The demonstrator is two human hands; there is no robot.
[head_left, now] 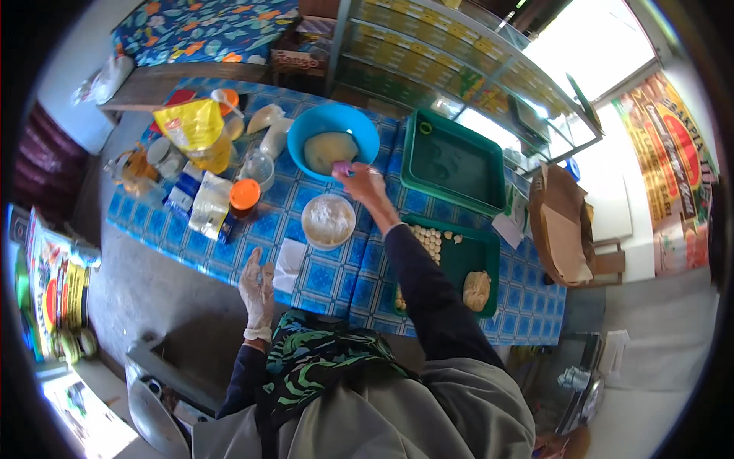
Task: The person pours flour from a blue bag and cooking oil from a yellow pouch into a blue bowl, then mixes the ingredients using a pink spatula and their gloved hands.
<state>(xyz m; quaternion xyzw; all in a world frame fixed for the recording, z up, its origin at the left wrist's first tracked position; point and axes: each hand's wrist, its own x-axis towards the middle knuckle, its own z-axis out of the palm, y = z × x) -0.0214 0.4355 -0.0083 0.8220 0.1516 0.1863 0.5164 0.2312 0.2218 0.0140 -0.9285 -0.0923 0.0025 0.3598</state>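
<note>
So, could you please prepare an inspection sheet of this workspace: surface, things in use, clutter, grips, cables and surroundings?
Surface: blue checked tablecloth.
Things in use: blue bowl holding a pale mass; round bowl with white powder; green tray with small pale balls and a larger lump.
Clutter: yellow pouch, orange-lidded jar, white paper.
Grips: right grip pinches a pink item, exact kind unclear, at the blue bowl; left grip, in a clear glove, is open beside the table edge.
Cables: nothing seen.
Surroundings: glass-fronted cabinet, floral cloth, wall banner.
</note>
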